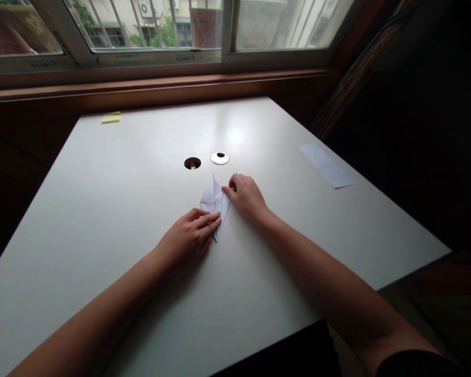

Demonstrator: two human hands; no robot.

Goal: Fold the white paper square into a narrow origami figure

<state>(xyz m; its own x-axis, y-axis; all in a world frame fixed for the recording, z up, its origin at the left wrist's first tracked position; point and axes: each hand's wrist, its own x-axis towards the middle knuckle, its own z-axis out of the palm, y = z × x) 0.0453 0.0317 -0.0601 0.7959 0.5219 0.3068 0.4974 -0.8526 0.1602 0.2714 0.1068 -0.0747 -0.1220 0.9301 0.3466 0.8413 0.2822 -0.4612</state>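
Note:
A folded white paper (214, 197), kite-shaped with points at both ends, lies flat on the white table (121, 209). My left hand (190, 235) rests on its lower left part, fingers stretched flat and pressing the paper down. My right hand (245, 196) sits at the paper's right edge, fingers curled, with the fingertips pinching or pressing the fold there.
A round cable hole (192, 163) and a round silver cap (220, 157) lie just beyond the paper. A white paper strip (326, 165) rests at the right. A yellow sticky note (111, 118) sits at the far left corner. A window runs behind the table.

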